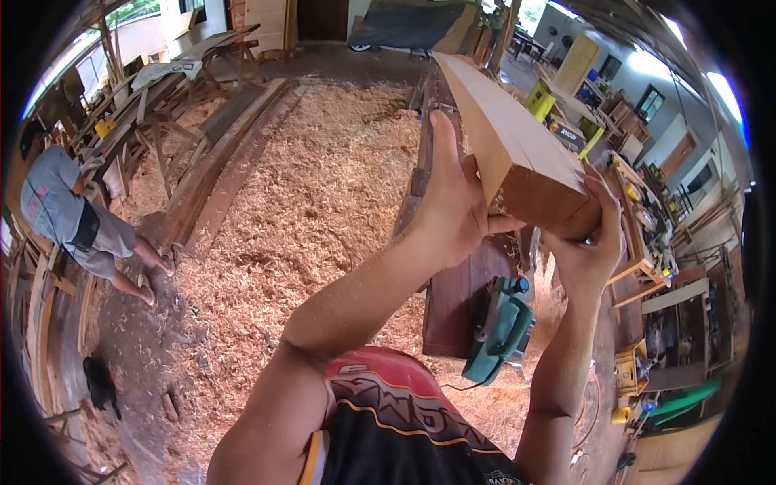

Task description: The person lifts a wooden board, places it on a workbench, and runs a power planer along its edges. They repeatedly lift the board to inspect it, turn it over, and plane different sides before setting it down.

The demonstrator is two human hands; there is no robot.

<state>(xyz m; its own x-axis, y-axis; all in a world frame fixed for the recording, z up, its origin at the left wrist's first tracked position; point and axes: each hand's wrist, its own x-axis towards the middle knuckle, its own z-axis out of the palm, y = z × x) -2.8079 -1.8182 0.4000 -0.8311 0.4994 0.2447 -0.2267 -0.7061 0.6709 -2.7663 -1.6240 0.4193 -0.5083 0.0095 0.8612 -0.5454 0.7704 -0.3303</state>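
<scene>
A long, thick wooden beam (517, 133) is raised in front of me, its near end tilted toward my face. My left hand (461, 202) supports its left side and underside near that end, thumb pointing up. On the right side, my right hand (594, 234) wraps round the lower corner of the same end. Below the beam, a green power planer (503, 331) rests on the dark wooden bench (453, 319), close to its near edge.
Wood shavings (315, 194) cover the floor. Another person (73, 202) stands at the left beside stacked planks (218, 162). A tool-laden wooden shelf (638, 218), a yellow crate (629, 370) and a green object (683, 402) are at the right.
</scene>
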